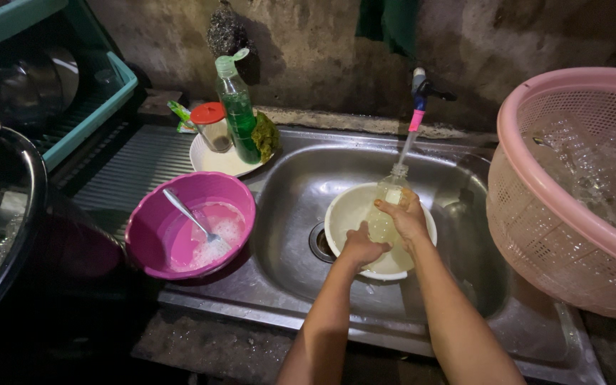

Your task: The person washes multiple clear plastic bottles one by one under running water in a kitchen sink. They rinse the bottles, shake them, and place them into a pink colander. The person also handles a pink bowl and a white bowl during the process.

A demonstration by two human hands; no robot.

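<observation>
- Rough, stained concrete wall backs a dim wash-up corner, and below it a stainless steel sink [301, 214] with a ribbed draining side fills the middle of the view.
- Inside the basin, beside the drain hole [320, 242], sits a shallow white plastic bowl [347, 210].
- Over that bowl both hands hold a clear plastic bottle of pale yellowish liquid [385, 217], tilted, its neck pointing up toward the tap [419, 89] — a thin pink-topped hose hangs from the tap down to the bottle's mouth.
- Right hand [406, 214]: fingers curled around the upper side of the bottle, closed on it.
- Left hand [362, 246]: wrapped around the bottle's lower end, fingers bent and pressed against it.
- On the left rim of the sink stands a round magenta plastic basin [152, 235] with soapy water and a metal fork [192, 219] lying in it.
- Behind the basin, a white plate [212, 162] carries a small glass jar with a red lid [212, 125], a green dish-soap bottle with a flip cap [237, 107] and a green scouring pad [266, 135].
- At far right a pink plastic mesh basket [536, 214] holds clear glassware — well apart from the hands.
- At upper left, a teal dish rack [94, 117]; below it, a black tub [26, 207] at the frame's edge.
</observation>
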